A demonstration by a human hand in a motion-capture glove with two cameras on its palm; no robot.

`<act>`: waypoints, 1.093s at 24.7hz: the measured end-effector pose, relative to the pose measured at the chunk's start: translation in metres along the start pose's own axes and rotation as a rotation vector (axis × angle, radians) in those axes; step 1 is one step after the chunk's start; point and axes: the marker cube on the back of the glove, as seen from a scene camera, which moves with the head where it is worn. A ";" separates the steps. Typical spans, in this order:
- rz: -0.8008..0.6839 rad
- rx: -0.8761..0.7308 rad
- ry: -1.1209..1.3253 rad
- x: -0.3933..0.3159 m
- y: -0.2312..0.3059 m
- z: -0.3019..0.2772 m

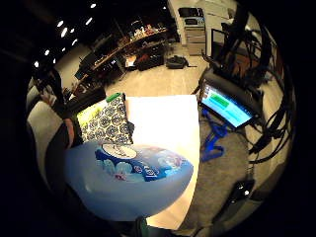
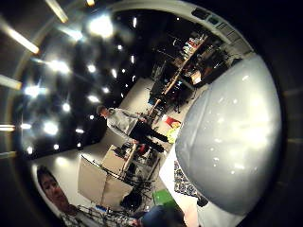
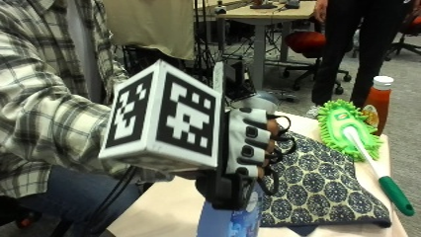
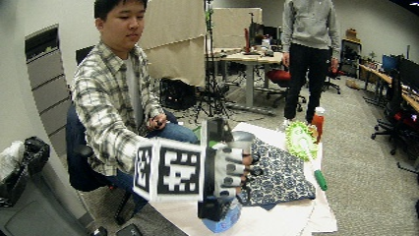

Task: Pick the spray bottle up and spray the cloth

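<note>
In the outside view my gloved right hand (image 3: 246, 143) grips a pale blue spray bottle (image 3: 224, 222) by its upper part, fingers curled round it. The bottle is upright and lifted over the near end of the table. Its labelled body (image 1: 128, 177) fills much of the little finger side view, and its pale side (image 2: 232, 142) fills the thumb side view. The cloth (image 3: 322, 187), dark blue with a round white pattern, lies flat on the table just beyond the hand. It also shows in the wide view as the cloth (image 4: 278, 174) past my hand (image 4: 229, 172).
A green fluffy duster (image 3: 345, 128) with a white and green handle lies along the cloth's far side. An orange sauce bottle (image 3: 378, 101) with a white cap stands behind it. The white table cover (image 1: 163, 123) ends near a lit screen (image 1: 224, 103) on the floor.
</note>
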 end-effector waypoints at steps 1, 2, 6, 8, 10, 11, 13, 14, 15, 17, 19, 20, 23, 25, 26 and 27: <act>-0.016 -0.015 0.037 -0.005 0.000 0.000; -0.033 -0.031 0.075 -0.010 -0.001 0.001; -0.094 -0.091 0.208 -0.026 -0.001 0.008; -0.114 -0.117 0.252 -0.032 -0.001 0.013; -0.133 -0.142 0.291 -0.038 -0.001 0.019; -0.144 -0.155 0.310 -0.041 -0.001 0.022; -0.168 -0.183 0.351 -0.047 0.000 0.029; -0.180 -0.197 0.371 -0.050 0.000 0.032; -0.193 -0.211 0.392 -0.053 0.000 0.036; -0.218 -0.240 0.431 -0.060 0.001 0.042; -0.239 -0.270 0.471 -0.066 0.001 0.048; -0.248 -0.285 0.489 -0.068 0.001 0.050; -0.271 -0.329 0.541 -0.077 0.002 0.058; -0.291 -0.350 0.576 -0.083 0.002 0.063; -0.305 -0.360 0.595 -0.085 0.003 0.066; -0.321 -0.371 0.615 -0.088 0.004 0.069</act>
